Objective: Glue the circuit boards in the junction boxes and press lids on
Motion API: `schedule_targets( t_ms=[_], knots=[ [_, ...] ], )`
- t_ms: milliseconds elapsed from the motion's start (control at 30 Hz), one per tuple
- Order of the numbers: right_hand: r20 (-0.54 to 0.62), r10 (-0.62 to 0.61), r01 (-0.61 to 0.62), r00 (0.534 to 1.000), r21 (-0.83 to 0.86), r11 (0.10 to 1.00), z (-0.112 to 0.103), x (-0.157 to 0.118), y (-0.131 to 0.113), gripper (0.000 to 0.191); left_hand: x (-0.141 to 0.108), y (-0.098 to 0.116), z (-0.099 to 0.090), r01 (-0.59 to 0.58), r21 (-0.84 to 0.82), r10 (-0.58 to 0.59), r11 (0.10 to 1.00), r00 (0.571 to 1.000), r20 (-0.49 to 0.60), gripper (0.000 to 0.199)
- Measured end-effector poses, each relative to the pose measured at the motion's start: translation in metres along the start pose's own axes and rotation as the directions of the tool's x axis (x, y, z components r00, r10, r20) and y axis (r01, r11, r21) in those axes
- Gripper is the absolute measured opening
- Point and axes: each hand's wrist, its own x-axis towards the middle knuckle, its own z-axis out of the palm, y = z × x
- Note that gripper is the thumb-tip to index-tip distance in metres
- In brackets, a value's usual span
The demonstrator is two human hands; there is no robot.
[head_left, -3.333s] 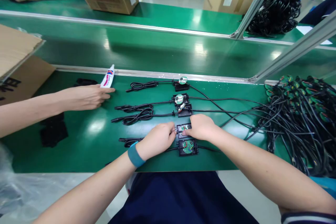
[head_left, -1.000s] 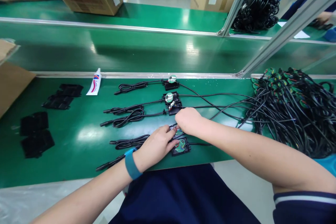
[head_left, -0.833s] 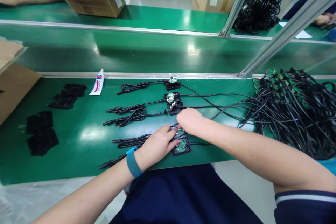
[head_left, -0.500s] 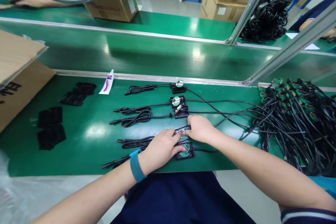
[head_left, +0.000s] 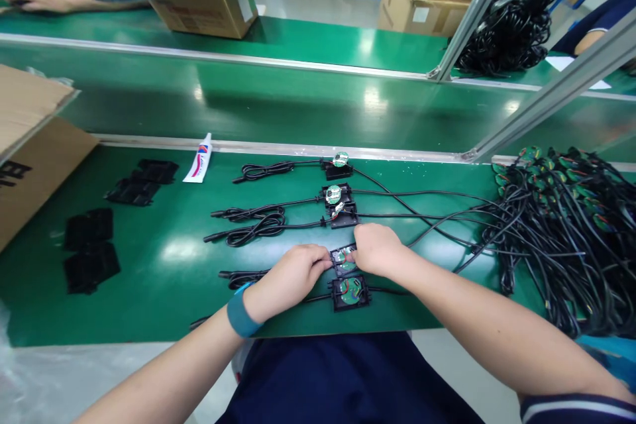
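Observation:
A small black plastic case (head_left: 344,267) with a green circuit board in it lies on the green bench between my hands. My left hand (head_left: 291,278), a teal band at its wrist, is closed with thumb and fingertips pinching the case's left end, where a black cable comes in. My right hand (head_left: 378,249) is curled around the right end of the same case, its thumb on the board's edge. Just below, untouched, another open case (head_left: 350,292) holds a round green board with red and blue wires. Further up is a case (head_left: 344,214) with a board tilted up on wires.
Coiled black cables (head_left: 256,225) lie left of the cases. A heap of cables with green boards (head_left: 566,225) fills the right side. Black case parts (head_left: 92,258), a white tube (head_left: 199,159) and a cardboard box (head_left: 40,172) are at left. A metal post (head_left: 551,86) rises at right.
My left hand has drawn back leftward off the lower case's board, and its fingertips have come to the upper case's left end. My right hand stays at that case's right end.

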Motion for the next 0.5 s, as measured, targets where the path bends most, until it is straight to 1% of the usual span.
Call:
schedule_targets(
  t_ms=[67, 133, 200, 267, 300, 333, 367, 400, 433, 467, 500],
  knots=[
    [-0.012, 0.001, -0.001, 1.0, 0.018, 1.0, 0.002, -0.004, 0.0, 0.037, 0.005, 0.002, -0.001, 0.06, 0.009, -0.06, 0.998, 0.998, 0.015, 0.022],
    [-0.04, -0.005, 0.006, 0.999, 0.03, 1.0, 0.005, -0.007, 0.0, 0.034, 0.009, 0.003, 0.001, 0.135, 0.055, -0.136, 0.989, 0.991, 0.016, 0.024],
    [-0.071, -0.012, 0.014, 0.997, 0.034, 0.999, 0.008, -0.011, 0.002, 0.031, 0.012, 0.004, 0.003, 0.173, 0.1, -0.175, 0.98, 0.985, 0.009, 0.024],
    [-0.085, -0.029, 0.034, 0.996, 0.05, 0.998, 0.011, -0.013, 0.009, 0.031, 0.011, 0.005, 0.004, 0.165, 0.12, -0.168, 0.979, 0.986, 0.012, 0.024],
    [-0.115, -0.045, 0.053, 0.992, 0.071, 0.996, 0.011, -0.013, 0.014, 0.031, 0.01, 0.004, 0.003, 0.145, 0.12, -0.147, 0.982, 0.989, 0.008, 0.023],
    [-0.174, -0.062, 0.079, 0.983, 0.093, 0.993, 0.011, -0.011, 0.021, 0.03, 0.009, 0.004, 0.002, 0.116, 0.118, -0.115, 0.986, 0.993, -0.009, 0.021],
    [-0.262, -0.079, 0.111, 0.962, 0.108, 0.988, 0.01, -0.008, 0.028, 0.026, 0.008, 0.003, -0.001, 0.081, 0.125, -0.076, 0.989, 0.996, -0.049, 0.019],
    [-0.366, -0.096, 0.145, 0.926, 0.109, 0.983, 0.008, -0.003, 0.035, 0.02, 0.007, 0.002, -0.003, 0.049, 0.146, -0.032, 0.988, 0.992, -0.119, 0.018],
    [-0.462, -0.114, 0.176, 0.879, 0.094, 0.98, 0.006, 0.004, 0.042, 0.015, 0.008, 0.001, -0.006, 0.027, 0.185, 0.012, 0.982, 0.978, -0.209, 0.017],
    [-0.529, -0.137, 0.204, 0.837, 0.07, 0.977, 0.004, 0.012, 0.049, 0.013, 0.01, -0.001, -0.01, 0.019, 0.234, 0.054, 0.972, 0.952, -0.301, 0.017],
    [-0.553, -0.168, 0.231, 0.816, 0.046, 0.972, 0.003, 0.02, 0.054, 0.015, 0.013, -0.003, -0.013, 0.025, 0.282, 0.086, 0.959, 0.923, -0.374, 0.017]
  ],
)
